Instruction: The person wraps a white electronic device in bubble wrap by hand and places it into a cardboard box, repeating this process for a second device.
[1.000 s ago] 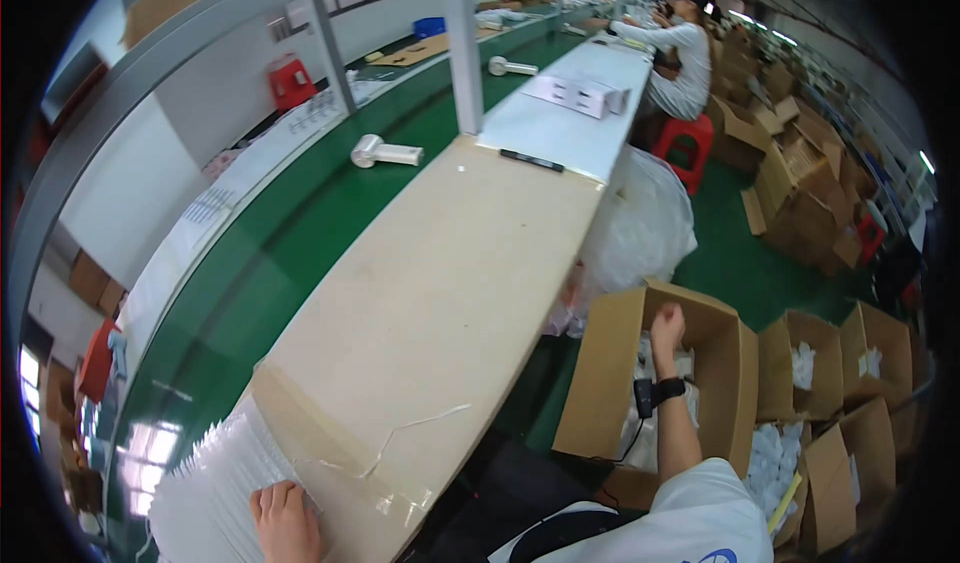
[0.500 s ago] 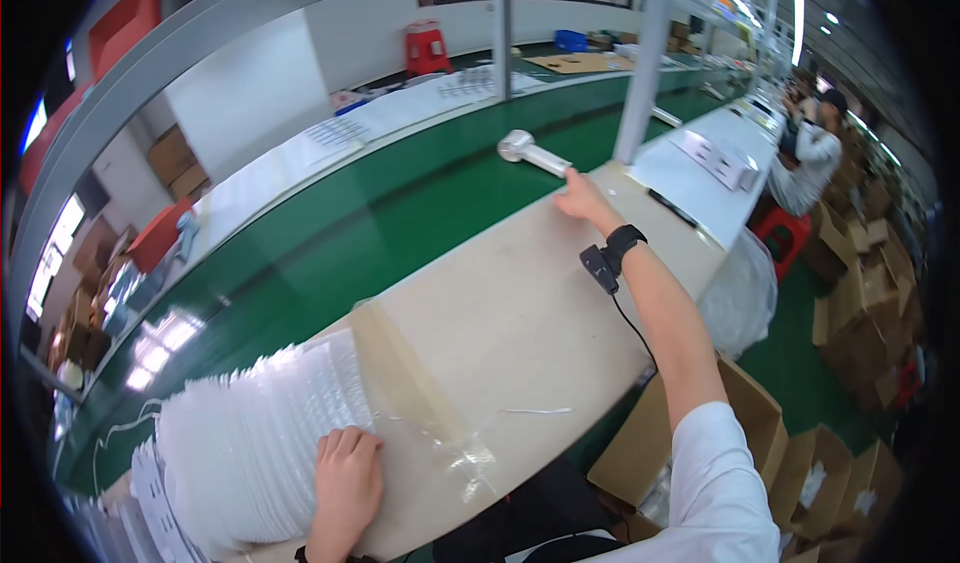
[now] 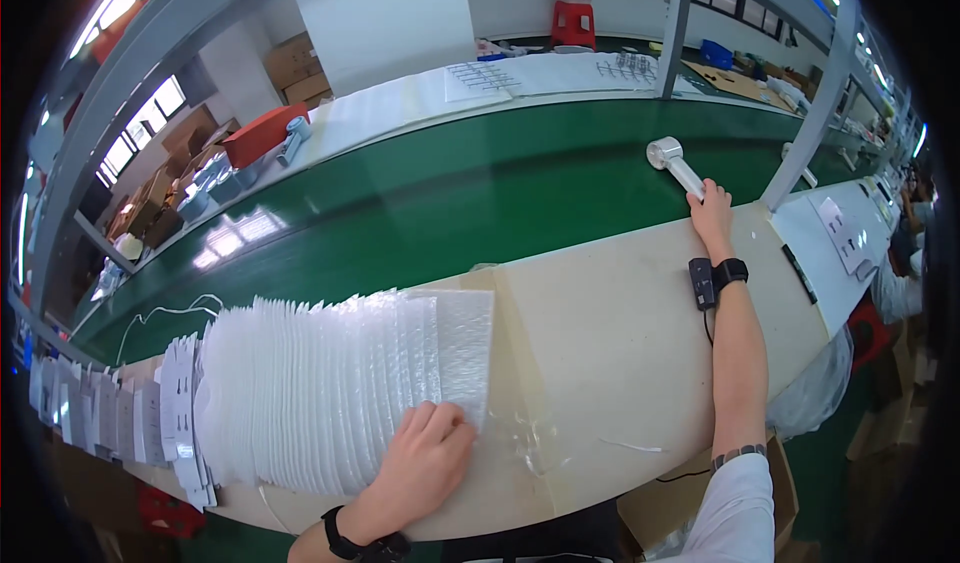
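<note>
The white handheld scanner (image 3: 676,166) lies on the green conveyor belt (image 3: 480,213) at 1 o'clock. The right hand (image 3: 711,214) now grasps its handle, having reached it half a second earlier. At 7 o'clock, the left hand (image 3: 428,456) still presses flat, fingers released, on the fanned bubble bags (image 3: 330,383).

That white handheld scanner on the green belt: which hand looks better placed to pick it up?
The right hand: it is stretched out and already touching the white scanner's handle. The left hand rests far away on the fanned stack of bubble bags.
</note>
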